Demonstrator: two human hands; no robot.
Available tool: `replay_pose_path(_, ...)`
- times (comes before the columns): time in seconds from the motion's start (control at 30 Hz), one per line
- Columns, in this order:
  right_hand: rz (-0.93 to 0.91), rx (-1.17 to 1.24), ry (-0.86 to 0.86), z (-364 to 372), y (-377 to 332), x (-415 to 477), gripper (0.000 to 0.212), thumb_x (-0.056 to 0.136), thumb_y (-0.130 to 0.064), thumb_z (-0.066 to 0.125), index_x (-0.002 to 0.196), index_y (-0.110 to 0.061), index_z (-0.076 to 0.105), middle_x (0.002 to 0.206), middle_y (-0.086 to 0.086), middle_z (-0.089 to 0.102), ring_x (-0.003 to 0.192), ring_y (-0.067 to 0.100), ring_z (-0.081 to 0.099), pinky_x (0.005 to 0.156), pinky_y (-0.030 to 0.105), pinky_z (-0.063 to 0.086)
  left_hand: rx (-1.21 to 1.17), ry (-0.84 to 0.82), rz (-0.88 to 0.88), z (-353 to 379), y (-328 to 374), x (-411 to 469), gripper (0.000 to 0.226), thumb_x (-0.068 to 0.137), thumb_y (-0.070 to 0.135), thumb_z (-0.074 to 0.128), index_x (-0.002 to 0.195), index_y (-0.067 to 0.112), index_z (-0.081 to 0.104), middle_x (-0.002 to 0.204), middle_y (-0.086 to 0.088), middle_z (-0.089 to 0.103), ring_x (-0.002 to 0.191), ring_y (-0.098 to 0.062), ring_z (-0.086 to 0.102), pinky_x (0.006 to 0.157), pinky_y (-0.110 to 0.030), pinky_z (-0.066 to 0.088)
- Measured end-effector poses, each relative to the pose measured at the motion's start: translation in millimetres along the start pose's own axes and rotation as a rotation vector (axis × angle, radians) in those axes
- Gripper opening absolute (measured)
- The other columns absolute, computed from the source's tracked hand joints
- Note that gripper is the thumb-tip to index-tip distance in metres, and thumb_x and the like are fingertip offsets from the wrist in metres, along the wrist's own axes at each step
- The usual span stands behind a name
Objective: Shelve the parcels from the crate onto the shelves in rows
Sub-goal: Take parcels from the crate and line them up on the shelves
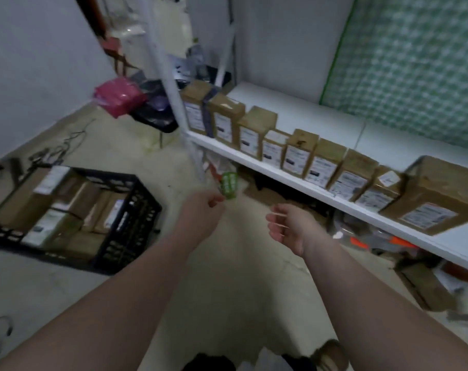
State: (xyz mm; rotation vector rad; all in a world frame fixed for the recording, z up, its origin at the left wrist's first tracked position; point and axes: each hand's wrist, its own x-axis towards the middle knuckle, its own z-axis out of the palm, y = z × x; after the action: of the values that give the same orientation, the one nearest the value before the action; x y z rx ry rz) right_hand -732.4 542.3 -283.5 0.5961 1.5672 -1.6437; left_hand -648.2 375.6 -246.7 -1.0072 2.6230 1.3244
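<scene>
Fingers [273,210] of our right hand [289,226] are loosely bent and spread, palm turned toward 9 o'clock, grasping nothing. Fingers [214,202] of our left hand [200,212] are curled in toward the palm, and we see nothing held in them. Both hands hang in the air over the pale floor [227,277] near the middle of the view, a little apart from each other and touching nothing.

At 9 o'clock a black plastic crate [131,218] sits on the floor, with brown cardboard parcels [53,226] bearing white labels still packed inside it. From 12 o'clock down toward 3 o'clock, a row of shelved parcels [297,156] stands upright along the front edge of a white shelf [281,179], side by side, labels facing us. At the 3 o'clock end of that row lies a larger parcel [431,194], just beside the last small one.

A white upright post [174,103] rises at 12 o'clock. Beyond our left hand, low by the post, we see a blurred green plastic item [229,183]. A pink bag [120,96] lies at 11 o'clock, and a green patterned sheet [401,62] hangs at 2 o'clock.
</scene>
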Motion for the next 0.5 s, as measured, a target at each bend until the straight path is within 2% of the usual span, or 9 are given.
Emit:
replay_pose_path(0.13,-0.015,-0.268,-0.117,111,39,-12,0.020,0.095,-0.012,0.049,0.076,-0.013,0.057,0.070,0.004,0.056,0.053,0.015,0.042,0.054,0.024,0.038,0.079,0.123,-0.059,-98,-84,-10,0.024,0.092,0.021,0.057,0.114,0.018,0.067,0.104,-0.004,0.069,0.089,-0.019,0.064,0.080,-0.028,0.051)
replay_pose_path(0.27,-0.095,-0.525,-0.214,199,66,-19,0.027,0.092,-0.007,0.048,0.066,-0.009,0.055,0.071,0.011,0.055,0.052,0.018,0.041,0.051,0.024,0.035,0.134,0.177,-0.147,-160,-147,-20,0.023,0.094,0.022,0.052,0.111,0.020,0.067,0.098,0.005,0.060,0.086,-0.012,0.055,0.074,-0.024,0.042)
replay_pose_path(0.4,-0.206,-0.821,-0.287,258,85,-11,0.031,0.091,-0.009,0.051,0.061,-0.009,0.058,0.066,0.011,0.061,0.051,0.020,0.053,0.046,0.022,0.045,0.147,0.084,-0.255,-191,-194,-19,0.020,0.093,0.022,0.053,0.098,0.015,0.071,0.097,-0.001,0.066,0.088,-0.018,0.061,0.078,-0.033,0.052)
replay_pose_path(0.43,-0.257,-0.942,-0.303,267,89,-5,0.030,0.090,-0.011,0.051,0.062,-0.009,0.061,0.068,0.012,0.063,0.054,0.024,0.057,0.051,0.027,0.049,0.158,0.036,-0.278,-195,-204,-17,0.019,0.093,0.022,0.054,0.097,0.014,0.071,0.096,-0.001,0.066,0.091,-0.018,0.062,0.079,-0.032,0.051)
replay_pose_path(0.5,-0.350,-1.198,-0.336,285,95,11,0.025,0.089,-0.016,0.053,0.072,-0.005,0.069,0.080,0.016,0.071,0.072,0.031,0.066,0.070,0.038,0.056,0.163,-0.010,-0.314,-206,-226,-10,0.014,0.092,0.023,0.056,0.090,0.017,0.068,0.092,0.000,0.065,0.090,-0.017,0.060,0.076,-0.029,0.049)
